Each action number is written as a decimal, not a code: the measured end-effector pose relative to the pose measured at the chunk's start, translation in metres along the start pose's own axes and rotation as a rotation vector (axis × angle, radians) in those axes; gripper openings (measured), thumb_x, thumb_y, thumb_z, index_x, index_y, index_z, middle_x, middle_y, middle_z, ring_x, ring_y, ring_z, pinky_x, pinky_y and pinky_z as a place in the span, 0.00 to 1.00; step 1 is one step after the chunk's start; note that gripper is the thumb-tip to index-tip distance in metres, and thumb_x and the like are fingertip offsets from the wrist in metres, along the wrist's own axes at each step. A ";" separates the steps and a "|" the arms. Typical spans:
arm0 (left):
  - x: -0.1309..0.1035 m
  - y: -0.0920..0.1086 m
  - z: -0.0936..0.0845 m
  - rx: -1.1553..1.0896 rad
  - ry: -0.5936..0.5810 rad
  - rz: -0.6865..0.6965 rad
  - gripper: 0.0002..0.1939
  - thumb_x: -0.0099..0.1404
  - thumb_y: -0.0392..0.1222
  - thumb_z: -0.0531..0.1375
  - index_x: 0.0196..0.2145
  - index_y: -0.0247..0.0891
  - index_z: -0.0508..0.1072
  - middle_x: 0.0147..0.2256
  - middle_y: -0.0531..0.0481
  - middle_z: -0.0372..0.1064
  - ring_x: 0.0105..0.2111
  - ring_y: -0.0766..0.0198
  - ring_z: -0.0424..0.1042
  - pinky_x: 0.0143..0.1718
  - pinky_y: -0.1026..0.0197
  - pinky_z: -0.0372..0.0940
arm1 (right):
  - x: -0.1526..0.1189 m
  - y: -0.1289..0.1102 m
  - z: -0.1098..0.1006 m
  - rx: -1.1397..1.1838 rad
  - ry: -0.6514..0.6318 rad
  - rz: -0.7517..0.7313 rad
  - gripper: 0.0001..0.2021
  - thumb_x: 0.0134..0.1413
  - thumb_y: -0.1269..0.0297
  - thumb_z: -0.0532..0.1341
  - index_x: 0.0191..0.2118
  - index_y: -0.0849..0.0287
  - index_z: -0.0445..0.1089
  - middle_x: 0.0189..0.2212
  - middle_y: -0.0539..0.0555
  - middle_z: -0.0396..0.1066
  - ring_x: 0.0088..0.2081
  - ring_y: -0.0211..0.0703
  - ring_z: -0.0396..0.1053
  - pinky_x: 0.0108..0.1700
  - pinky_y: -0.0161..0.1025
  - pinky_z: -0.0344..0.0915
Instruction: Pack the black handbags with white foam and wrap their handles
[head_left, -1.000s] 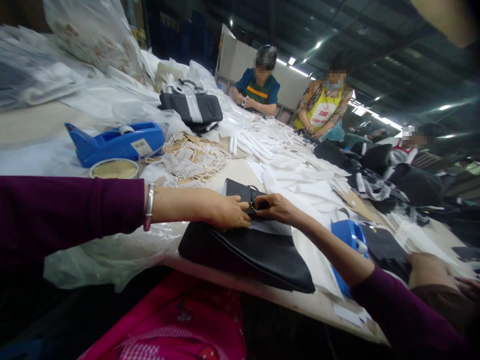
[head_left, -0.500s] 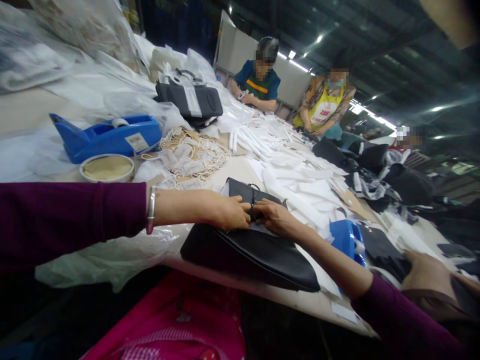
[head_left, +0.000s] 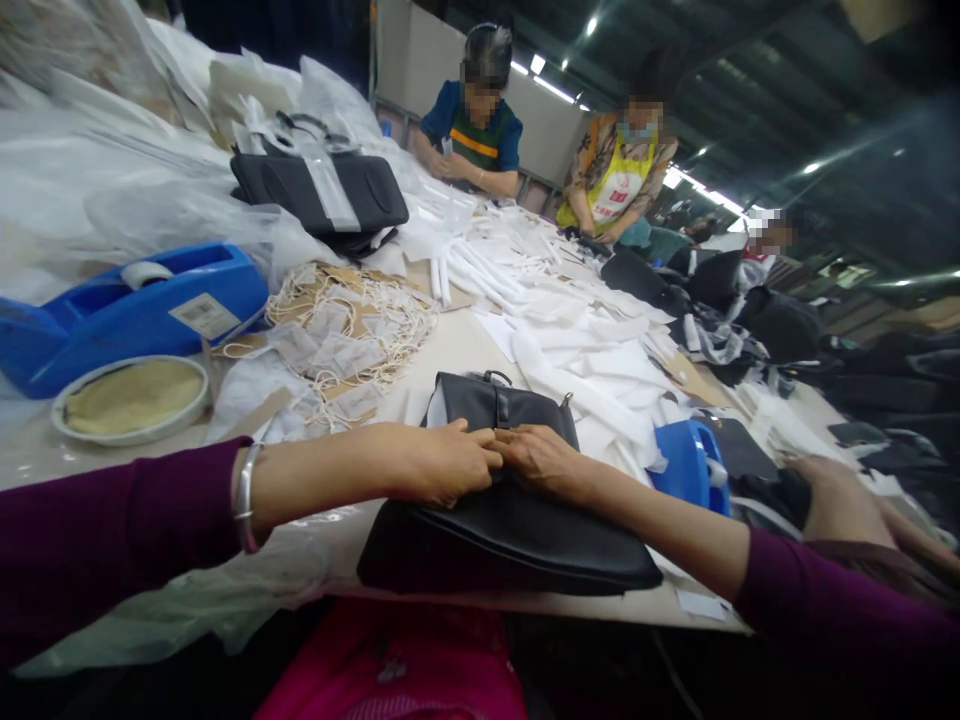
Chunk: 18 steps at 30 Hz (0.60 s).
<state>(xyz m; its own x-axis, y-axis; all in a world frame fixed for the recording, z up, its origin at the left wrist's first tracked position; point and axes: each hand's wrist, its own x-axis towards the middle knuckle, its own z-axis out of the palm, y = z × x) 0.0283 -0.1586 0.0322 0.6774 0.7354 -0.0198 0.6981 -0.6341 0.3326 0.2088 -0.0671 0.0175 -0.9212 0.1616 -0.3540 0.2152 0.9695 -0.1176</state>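
Observation:
A black bag lies at the table's front edge, its upper part with a strap and small loop reaching beyond my hands. My left hand, below a silver bangle, rests on the bag's middle with its fingers bent together. Touching it from the right, my right hand has its fingers pinched at the bag's strap. What the fingertips hold is hidden between the two hands.
A blue tape dispenser and a round tub stand left, near stringed tags. Black bags lie behind. White wrapping spreads beyond; another blue dispenser and a person's arm are right.
The view has shifted, so the dispenser and tub appear larger and further left. My hands have drawn closer together, and more of the bag's strap shows above them.

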 end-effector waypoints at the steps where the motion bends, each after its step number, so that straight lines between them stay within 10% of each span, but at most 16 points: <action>1: 0.003 -0.005 -0.001 -0.044 -0.044 0.051 0.12 0.52 0.26 0.57 0.30 0.42 0.73 0.41 0.51 0.73 0.42 0.59 0.68 0.41 0.60 0.61 | 0.001 -0.001 0.002 -0.016 0.004 -0.007 0.12 0.59 0.76 0.52 0.46 0.62 0.67 0.45 0.59 0.71 0.45 0.45 0.69 0.46 0.39 0.62; 11: 0.031 -0.028 0.021 -0.114 0.114 -0.029 0.19 0.61 0.29 0.51 0.49 0.36 0.67 0.45 0.42 0.64 0.44 0.56 0.62 0.48 0.56 0.61 | -0.027 -0.006 -0.009 0.237 0.234 0.012 0.10 0.51 0.76 0.56 0.38 0.61 0.70 0.37 0.56 0.72 0.40 0.44 0.69 0.43 0.39 0.65; 16: 0.021 -0.024 0.033 0.009 0.136 -0.031 0.26 0.62 0.31 0.50 0.57 0.47 0.63 0.48 0.42 0.59 0.41 0.54 0.57 0.42 0.53 0.58 | -0.092 -0.018 0.023 0.974 1.025 0.622 0.11 0.52 0.63 0.59 0.42 0.58 0.72 0.42 0.56 0.72 0.45 0.46 0.70 0.51 0.44 0.63; 18: 0.020 -0.023 0.032 -0.004 0.119 -0.010 0.26 0.64 0.32 0.49 0.58 0.49 0.63 0.48 0.42 0.59 0.41 0.54 0.57 0.42 0.54 0.58 | -0.117 -0.031 0.051 1.336 1.128 0.835 0.17 0.44 0.60 0.64 0.42 0.59 0.72 0.41 0.57 0.74 0.43 0.49 0.71 0.50 0.46 0.64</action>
<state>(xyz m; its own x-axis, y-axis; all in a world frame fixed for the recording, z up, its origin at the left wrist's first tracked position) 0.0332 -0.1366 -0.0066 0.6381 0.7647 0.0894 0.7032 -0.6261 0.3368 0.3262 -0.1252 0.0156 -0.1061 0.9908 -0.0835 0.2096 -0.0598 -0.9760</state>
